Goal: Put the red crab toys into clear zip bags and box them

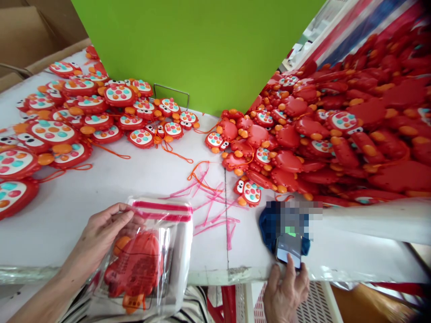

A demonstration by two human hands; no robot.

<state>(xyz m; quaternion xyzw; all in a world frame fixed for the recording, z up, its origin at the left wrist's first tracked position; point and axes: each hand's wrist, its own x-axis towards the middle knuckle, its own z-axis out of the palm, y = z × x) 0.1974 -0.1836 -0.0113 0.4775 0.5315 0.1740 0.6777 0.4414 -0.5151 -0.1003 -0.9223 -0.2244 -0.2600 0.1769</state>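
Note:
My left hand (104,229) pinches the upper left edge of a clear zip bag (177,242) with a pink-red strip along its top. Inside the bag a red crab-shaped toy (134,262) lies with its plain back, covered in small print, facing me. The bag hangs over the table's front edge, above my lap. My right hand (286,291) is at the same edge, fingers apart, its index finger touching the lit screen of a phone (289,251). That phone leans on a dark blue cloth item (267,231), partly blurred out.
Red crab toys with coloured buttons (119,94) lie in rows on the left of the white table (141,172). A large heap of them (289,139) fills the right. Pink strips (212,202) lie mid-table. Behind stands a green panel (198,49); a white basket (316,298) is below.

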